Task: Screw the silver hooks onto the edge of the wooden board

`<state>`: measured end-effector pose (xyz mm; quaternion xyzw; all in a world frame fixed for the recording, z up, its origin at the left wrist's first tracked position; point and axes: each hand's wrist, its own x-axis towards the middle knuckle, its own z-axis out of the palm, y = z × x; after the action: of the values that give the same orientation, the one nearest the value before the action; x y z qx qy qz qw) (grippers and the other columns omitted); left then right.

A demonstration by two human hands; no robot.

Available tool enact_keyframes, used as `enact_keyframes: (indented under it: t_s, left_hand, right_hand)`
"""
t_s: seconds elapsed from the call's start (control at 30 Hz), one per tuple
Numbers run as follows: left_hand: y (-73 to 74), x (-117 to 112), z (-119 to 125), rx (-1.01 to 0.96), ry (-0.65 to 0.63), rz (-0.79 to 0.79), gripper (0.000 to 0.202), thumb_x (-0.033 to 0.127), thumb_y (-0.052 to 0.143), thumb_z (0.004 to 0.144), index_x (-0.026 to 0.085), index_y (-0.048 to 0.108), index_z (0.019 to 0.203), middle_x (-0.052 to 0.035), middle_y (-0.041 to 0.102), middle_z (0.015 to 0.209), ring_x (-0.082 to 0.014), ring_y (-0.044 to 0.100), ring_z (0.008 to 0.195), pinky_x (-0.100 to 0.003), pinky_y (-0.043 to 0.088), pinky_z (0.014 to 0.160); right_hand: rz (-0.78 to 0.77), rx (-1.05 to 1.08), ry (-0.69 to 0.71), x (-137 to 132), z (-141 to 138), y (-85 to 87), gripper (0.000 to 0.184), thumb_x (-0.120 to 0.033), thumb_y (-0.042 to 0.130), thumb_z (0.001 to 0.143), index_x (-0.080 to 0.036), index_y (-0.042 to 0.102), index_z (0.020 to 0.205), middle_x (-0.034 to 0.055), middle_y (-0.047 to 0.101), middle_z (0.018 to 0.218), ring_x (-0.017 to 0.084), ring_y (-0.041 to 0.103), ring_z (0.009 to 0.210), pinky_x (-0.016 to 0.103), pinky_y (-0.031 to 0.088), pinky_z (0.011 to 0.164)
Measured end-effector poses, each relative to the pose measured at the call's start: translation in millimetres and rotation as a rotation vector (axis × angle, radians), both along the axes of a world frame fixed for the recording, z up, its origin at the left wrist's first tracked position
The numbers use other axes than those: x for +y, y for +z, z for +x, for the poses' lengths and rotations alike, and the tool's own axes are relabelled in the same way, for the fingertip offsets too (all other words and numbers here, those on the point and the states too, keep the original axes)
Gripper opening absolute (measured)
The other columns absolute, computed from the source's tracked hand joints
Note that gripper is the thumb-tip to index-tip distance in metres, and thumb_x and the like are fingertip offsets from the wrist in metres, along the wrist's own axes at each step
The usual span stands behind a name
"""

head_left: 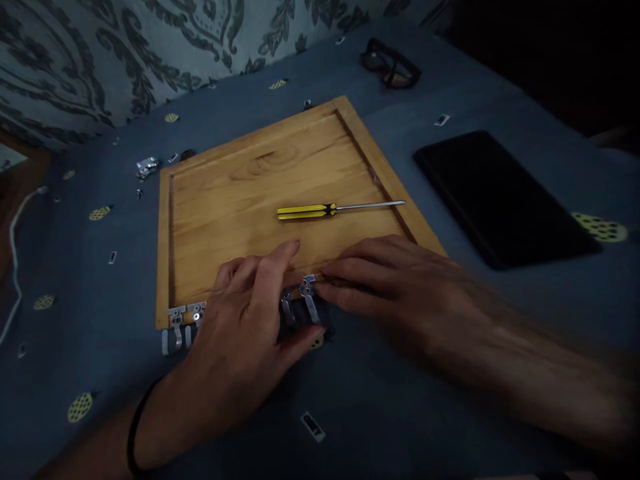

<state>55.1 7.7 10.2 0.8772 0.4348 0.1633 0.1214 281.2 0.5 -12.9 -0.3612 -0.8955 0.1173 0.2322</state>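
A framed wooden board [225, 213] lies on a dark blue patterned cloth. Metal hooks [177, 327] are fixed along its near left edge; a screw head shows on one. My left hand [237, 333] reaches over this edge, fingers stretched onto the board and thumb apart, covering part of the hook row. Just right of it sits another metal hook [309, 297], its prong pointing toward me. My right hand [395, 287] lies along the edge with outstretched fingers, the tips at this hook's right side. A screwdriver [305, 211] with a yellow and black handle rests on the board.
Right of the board is a black tablet-like slab [505, 200]. Dark-framed glasses [390, 65] lie at the back. Small shiny metal pieces [147, 167] sit left of the board's far corner. A pale cable [15, 267] runs down the left side, and a patterned wall [165, 53] rises behind.
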Motion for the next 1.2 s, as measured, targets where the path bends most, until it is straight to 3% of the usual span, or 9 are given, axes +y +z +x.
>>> enact_keyframes:
  t_s: [0.23, 0.33, 0.5, 0.6, 0.73, 0.93, 1.2]
  left_hand:
    - [-0.3, -2, 0, 0.002, -0.017, 0.014, 0.081, 0.019, 0.082, 0.077, 0.019, 0.037, 0.144, -0.0078, 0.076, 0.114, -0.0278, 0.068, 0.109, -0.048, 0.054, 0.095]
    - [-0.4, -2, -1, -0.001, -0.013, 0.007, 0.081, 0.022, 0.083, 0.078, 0.020, 0.036, 0.144, -0.0089, 0.075, 0.117, -0.0286, 0.068, 0.110, -0.049, 0.055, 0.095]
    - [-1.0, -1, 0, -0.011, -0.004, -0.006, 0.083, 0.023, 0.084, 0.078, 0.023, 0.035, 0.145, -0.0084, 0.075, 0.117, -0.0297, 0.068, 0.110, -0.052, 0.054, 0.095]
    - [-1.2, -1, 1, -0.014, -0.002, -0.013, 0.082, 0.022, 0.083, 0.078, 0.024, 0.035, 0.145, -0.0079, 0.075, 0.116, -0.0300, 0.068, 0.109, -0.052, 0.054, 0.095]
    - [-0.2, -1, 0, -0.014, 0.030, -0.031, 0.083, 0.023, 0.086, 0.075, 0.022, 0.039, 0.143, -0.0089, 0.074, 0.116, -0.0313, 0.066, 0.109, -0.051, 0.055, 0.093]
    - [0.6, -1, 1, 0.003, 0.087, -0.072, 0.081, 0.029, 0.086, 0.076, 0.024, 0.040, 0.143, -0.0071, 0.071, 0.117, -0.0315, 0.064, 0.113, -0.050, 0.053, 0.098]
    - [4.0, 1, -2, -0.037, 0.108, -0.174, 0.086, 0.031, 0.087, 0.075, 0.027, 0.039, 0.146, -0.0067, 0.070, 0.124, -0.0328, 0.061, 0.119, -0.052, 0.050, 0.101]
  right_hand:
    - [0.017, 0.060, 0.039, 4, 0, -3.8, 0.038, -0.021, 0.036, 0.105, -0.023, 0.074, 0.104, 0.0095, 0.075, 0.108, 0.025, 0.063, 0.102, 0.043, 0.054, 0.083]
    - [0.039, 0.061, -0.014, 4, -2, -4.0, 0.040, -0.023, 0.034, 0.106, -0.023, 0.074, 0.100, 0.0089, 0.075, 0.103, 0.025, 0.063, 0.099, 0.044, 0.053, 0.083]
    - [0.036, 0.017, 0.019, 4, -2, -3.7, 0.045, -0.029, 0.028, 0.109, -0.024, 0.072, 0.101, 0.0072, 0.075, 0.101, 0.023, 0.065, 0.099, 0.040, 0.053, 0.082]
    - [0.109, 0.060, -0.038, 1, -3, -8.3, 0.046, -0.026, 0.026, 0.109, -0.023, 0.071, 0.104, 0.0080, 0.075, 0.102, 0.023, 0.064, 0.101, 0.041, 0.052, 0.083]
    - [0.125, 0.049, -0.053, -2, -5, -12.8, 0.040, -0.020, 0.033, 0.106, -0.022, 0.072, 0.106, 0.0090, 0.074, 0.103, 0.024, 0.062, 0.099, 0.041, 0.052, 0.082]
    - [0.049, 0.006, -0.044, -2, -6, -5.6, 0.031, -0.015, 0.040, 0.103, -0.023, 0.071, 0.106, 0.0075, 0.073, 0.107, 0.022, 0.060, 0.103, 0.039, 0.051, 0.086]
    - [0.084, -0.036, -0.020, -3, -4, -6.8, 0.024, -0.020, 0.045, 0.102, -0.023, 0.068, 0.111, 0.0070, 0.071, 0.109, 0.023, 0.058, 0.106, 0.039, 0.048, 0.091]
